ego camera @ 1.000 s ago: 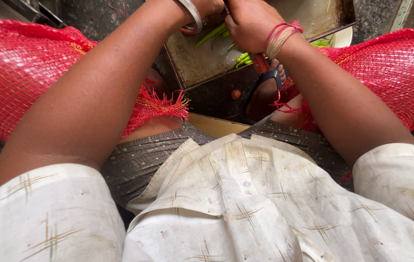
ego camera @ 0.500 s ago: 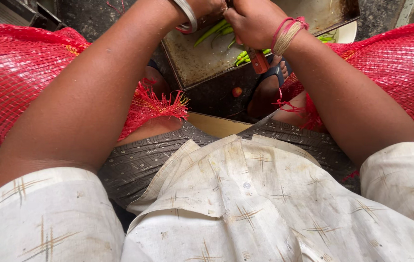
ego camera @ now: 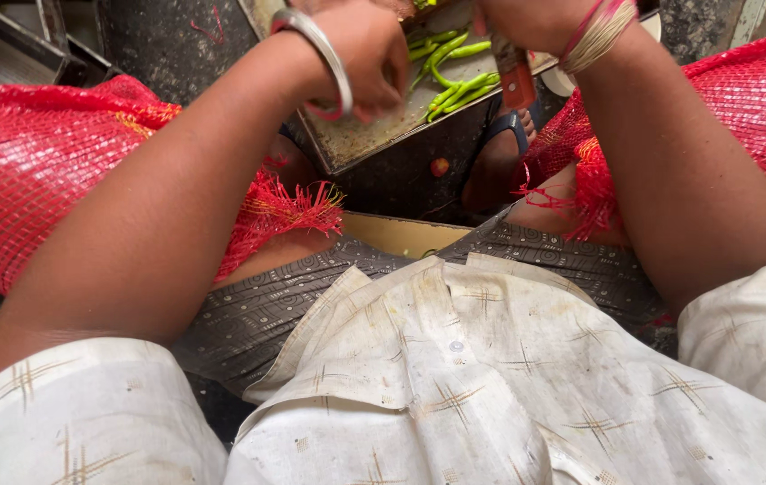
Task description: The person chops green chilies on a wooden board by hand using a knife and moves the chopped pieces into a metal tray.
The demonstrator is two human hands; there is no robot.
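hands working green chillies on a worn metal tray.
left hand pinches down, fingers narrow, at the tray; right hand grips a red-handled knife. green chillies lie whole on the tray, none visibly cut. red mesh sacks flank a dark, grimy floor.

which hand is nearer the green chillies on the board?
Left, narrowly. The left hand hovers at the edge of the green chillies on the board; the right hand, holding a red-handled knife, sits just above them.
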